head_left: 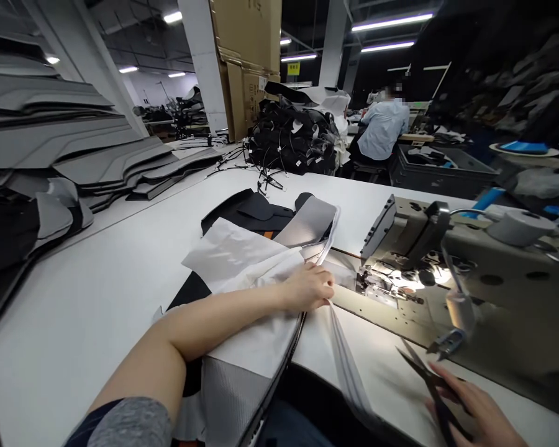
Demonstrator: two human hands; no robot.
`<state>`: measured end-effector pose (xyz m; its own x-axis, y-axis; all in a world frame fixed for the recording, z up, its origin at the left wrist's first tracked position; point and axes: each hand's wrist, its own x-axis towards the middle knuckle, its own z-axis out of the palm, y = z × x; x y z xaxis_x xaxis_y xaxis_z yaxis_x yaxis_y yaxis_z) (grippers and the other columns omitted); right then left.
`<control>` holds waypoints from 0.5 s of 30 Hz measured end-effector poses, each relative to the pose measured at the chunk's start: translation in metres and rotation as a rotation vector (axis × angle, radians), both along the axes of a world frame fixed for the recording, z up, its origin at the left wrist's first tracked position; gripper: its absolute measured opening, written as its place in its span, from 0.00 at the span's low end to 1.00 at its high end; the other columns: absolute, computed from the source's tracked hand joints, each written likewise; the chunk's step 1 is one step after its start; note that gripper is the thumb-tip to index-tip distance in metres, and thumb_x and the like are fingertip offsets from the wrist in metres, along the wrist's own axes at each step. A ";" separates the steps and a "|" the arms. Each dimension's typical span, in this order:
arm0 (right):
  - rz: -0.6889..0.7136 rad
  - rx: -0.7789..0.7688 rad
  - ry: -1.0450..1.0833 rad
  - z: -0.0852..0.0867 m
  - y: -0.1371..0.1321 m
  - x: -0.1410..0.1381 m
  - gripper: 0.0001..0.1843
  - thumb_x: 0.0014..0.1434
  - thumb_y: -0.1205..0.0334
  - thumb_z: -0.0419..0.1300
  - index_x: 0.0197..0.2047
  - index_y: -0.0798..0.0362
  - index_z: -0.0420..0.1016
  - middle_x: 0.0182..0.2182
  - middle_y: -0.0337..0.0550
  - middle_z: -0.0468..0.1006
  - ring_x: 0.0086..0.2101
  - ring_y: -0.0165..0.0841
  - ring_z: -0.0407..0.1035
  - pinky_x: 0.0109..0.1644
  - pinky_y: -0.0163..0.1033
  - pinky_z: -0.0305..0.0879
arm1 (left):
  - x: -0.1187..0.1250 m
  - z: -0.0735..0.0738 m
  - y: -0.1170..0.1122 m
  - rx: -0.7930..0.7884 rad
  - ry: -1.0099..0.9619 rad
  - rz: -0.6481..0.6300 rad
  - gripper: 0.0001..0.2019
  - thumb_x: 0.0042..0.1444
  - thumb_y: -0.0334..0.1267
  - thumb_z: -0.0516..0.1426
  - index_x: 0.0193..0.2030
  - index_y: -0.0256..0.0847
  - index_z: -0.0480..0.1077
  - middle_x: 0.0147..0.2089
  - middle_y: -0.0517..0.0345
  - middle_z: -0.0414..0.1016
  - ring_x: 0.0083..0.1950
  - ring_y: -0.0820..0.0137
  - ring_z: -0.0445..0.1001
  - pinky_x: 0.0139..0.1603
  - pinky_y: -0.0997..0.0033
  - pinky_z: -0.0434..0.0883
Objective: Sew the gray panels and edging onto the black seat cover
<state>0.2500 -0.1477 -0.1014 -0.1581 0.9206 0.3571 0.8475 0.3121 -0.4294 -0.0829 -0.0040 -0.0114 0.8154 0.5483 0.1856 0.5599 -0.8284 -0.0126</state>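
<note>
Fabric (235, 251) in white, grey and black panels lies in loose, creased layers on the white table (97, 298), the white one uppermost and a small orange patch peeking out behind it. Its near part runs to the table's front, under the left forearm. Left hand (310, 287) rests on its right side, fingers closed on a pale, grey-striped strip (347, 357) that trails toward the front. Right hand (475, 403), apart from the fabric, grips scissors (434, 388), blades slightly parted, beside the sewing machine (498, 273).
</note>
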 end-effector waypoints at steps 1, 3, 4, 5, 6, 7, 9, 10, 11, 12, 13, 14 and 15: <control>0.039 0.003 -0.020 0.003 0.011 -0.011 0.23 0.56 0.49 0.56 0.55 0.42 0.65 0.44 0.44 0.75 0.40 0.41 0.72 0.41 0.45 0.72 | -0.005 0.000 0.003 -0.010 -0.104 0.064 0.03 0.55 0.35 0.58 0.34 0.42 0.74 0.49 0.54 0.70 0.53 0.64 0.64 0.54 0.61 0.60; 0.090 0.005 -0.046 0.008 0.035 -0.032 0.19 0.54 0.51 0.57 0.49 0.45 0.68 0.40 0.44 0.76 0.39 0.42 0.71 0.41 0.47 0.71 | -0.014 0.004 0.004 -0.046 -0.288 0.195 0.03 0.54 0.35 0.58 0.33 0.44 0.75 0.53 0.56 0.68 0.56 0.65 0.61 0.57 0.61 0.59; 0.112 -0.003 -0.054 0.011 0.047 -0.043 0.18 0.53 0.53 0.57 0.47 0.46 0.69 0.38 0.44 0.76 0.39 0.42 0.71 0.41 0.47 0.71 | -0.018 0.006 0.004 -0.069 -0.368 0.249 0.03 0.53 0.34 0.59 0.32 0.44 0.75 0.54 0.57 0.67 0.57 0.65 0.60 0.57 0.61 0.58; 0.135 -0.019 -0.061 0.015 0.060 -0.054 0.17 0.52 0.54 0.57 0.46 0.47 0.69 0.37 0.43 0.75 0.38 0.41 0.71 0.40 0.46 0.70 | -0.021 0.008 0.004 -0.097 -0.442 0.291 0.03 0.53 0.33 0.59 0.32 0.44 0.75 0.56 0.57 0.66 0.59 0.64 0.58 0.58 0.61 0.58; 0.161 -0.040 -0.068 0.019 0.072 -0.066 0.17 0.52 0.55 0.57 0.46 0.47 0.69 0.37 0.43 0.75 0.38 0.41 0.70 0.40 0.46 0.69 | -0.024 0.011 0.003 -0.131 -0.508 0.317 0.03 0.52 0.33 0.60 0.31 0.44 0.76 0.57 0.57 0.65 0.60 0.64 0.57 0.59 0.60 0.57; 0.197 -0.066 -0.076 0.024 0.082 -0.079 0.17 0.53 0.56 0.56 0.47 0.48 0.68 0.38 0.43 0.74 0.39 0.40 0.69 0.41 0.45 0.69 | -0.026 0.012 0.003 -0.168 -0.567 0.328 0.03 0.51 0.33 0.61 0.31 0.45 0.76 0.59 0.58 0.63 0.61 0.63 0.56 0.60 0.60 0.57; 0.282 -0.111 -0.096 0.034 0.100 -0.105 0.18 0.53 0.58 0.56 0.49 0.48 0.67 0.40 0.43 0.73 0.41 0.40 0.68 0.43 0.45 0.68 | -0.030 0.015 0.004 -0.234 -0.646 0.320 0.02 0.52 0.34 0.61 0.31 0.45 0.76 0.61 0.59 0.61 0.62 0.63 0.55 0.62 0.59 0.57; 0.319 -0.115 -0.108 0.037 0.107 -0.117 0.18 0.53 0.58 0.56 0.49 0.48 0.67 0.40 0.44 0.72 0.40 0.40 0.68 0.42 0.45 0.67 | -0.031 0.016 0.004 -0.259 -0.661 0.310 0.02 0.52 0.35 0.62 0.31 0.45 0.77 0.61 0.60 0.61 0.63 0.63 0.54 0.62 0.59 0.56; 0.343 -0.108 -0.120 0.040 0.112 -0.128 0.17 0.53 0.59 0.55 0.47 0.49 0.67 0.38 0.44 0.72 0.39 0.40 0.67 0.41 0.46 0.67 | -0.032 0.017 0.004 -0.278 -0.665 0.303 0.02 0.52 0.37 0.62 0.31 0.45 0.77 0.62 0.60 0.60 0.63 0.63 0.53 0.63 0.59 0.56; 0.354 -0.092 -0.133 0.041 0.116 -0.138 0.15 0.52 0.60 0.55 0.45 0.50 0.68 0.37 0.45 0.71 0.38 0.41 0.67 0.40 0.46 0.67 | -0.033 0.017 0.005 -0.294 -0.663 0.297 0.02 0.52 0.38 0.62 0.31 0.45 0.77 0.62 0.60 0.60 0.64 0.63 0.53 0.63 0.58 0.55; 0.358 -0.077 -0.145 0.041 0.120 -0.145 0.13 0.51 0.61 0.54 0.42 0.50 0.69 0.35 0.46 0.71 0.37 0.41 0.67 0.38 0.46 0.67 | -0.034 0.017 0.005 -0.306 -0.662 0.293 0.03 0.52 0.39 0.62 0.30 0.46 0.77 0.62 0.60 0.60 0.64 0.62 0.52 0.63 0.58 0.55; 0.361 -0.068 -0.154 0.041 0.123 -0.150 0.11 0.50 0.63 0.54 0.39 0.50 0.69 0.35 0.47 0.71 0.36 0.42 0.66 0.38 0.46 0.67 | -0.035 0.017 0.006 -0.315 -0.664 0.289 0.03 0.53 0.39 0.61 0.30 0.46 0.77 0.62 0.60 0.60 0.65 0.62 0.52 0.63 0.57 0.55; 0.368 -0.068 -0.160 0.040 0.125 -0.153 0.10 0.49 0.65 0.53 0.36 0.50 0.69 0.35 0.47 0.71 0.37 0.42 0.67 0.38 0.46 0.67 | -0.035 0.017 0.006 -0.323 -0.668 0.286 0.04 0.53 0.39 0.61 0.30 0.46 0.77 0.63 0.61 0.60 0.65 0.61 0.51 0.63 0.57 0.55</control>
